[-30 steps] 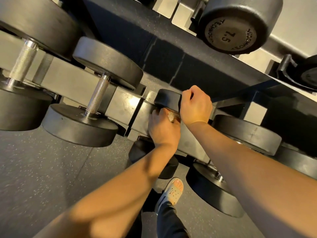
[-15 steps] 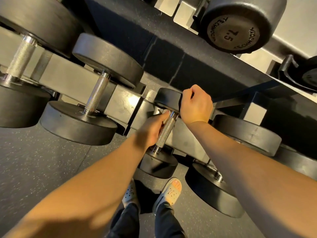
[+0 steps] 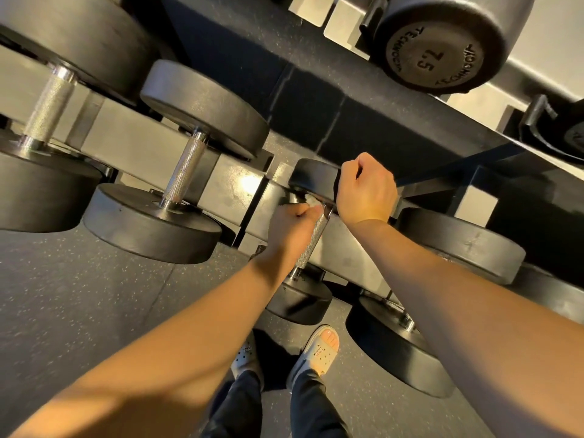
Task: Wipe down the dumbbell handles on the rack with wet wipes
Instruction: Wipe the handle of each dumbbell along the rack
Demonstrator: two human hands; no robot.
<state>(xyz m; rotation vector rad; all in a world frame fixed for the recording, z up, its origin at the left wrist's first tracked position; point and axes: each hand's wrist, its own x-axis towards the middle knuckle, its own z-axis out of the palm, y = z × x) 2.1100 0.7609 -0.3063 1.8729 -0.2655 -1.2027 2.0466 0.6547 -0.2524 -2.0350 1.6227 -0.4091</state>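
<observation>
A small dumbbell lies on the lower rack shelf with its knurled steel handle [image 3: 311, 245] running toward me. My left hand [image 3: 289, 227] is curled round the upper part of that handle with a crumpled white wet wipe [image 3: 311, 201] showing at its fingertips. My right hand [image 3: 365, 192] grips the dumbbell's far black head [image 3: 313, 178] from the right side. The near head [image 3: 298, 300] sits low, just above my feet.
Two bigger dumbbells [image 3: 186, 172] lie to the left on the grey rack rail [image 3: 136, 143]. Another black dumbbell [image 3: 458, 238] sits to the right under my right forearm. A 7.5 dumbbell [image 3: 439, 49] rests on the upper shelf. Speckled rubber floor [image 3: 79, 305] lies below.
My left hand slid down the handle and back up toward the far head, the wipe now showing at its fingertips. My right hand has stayed on the far head.
</observation>
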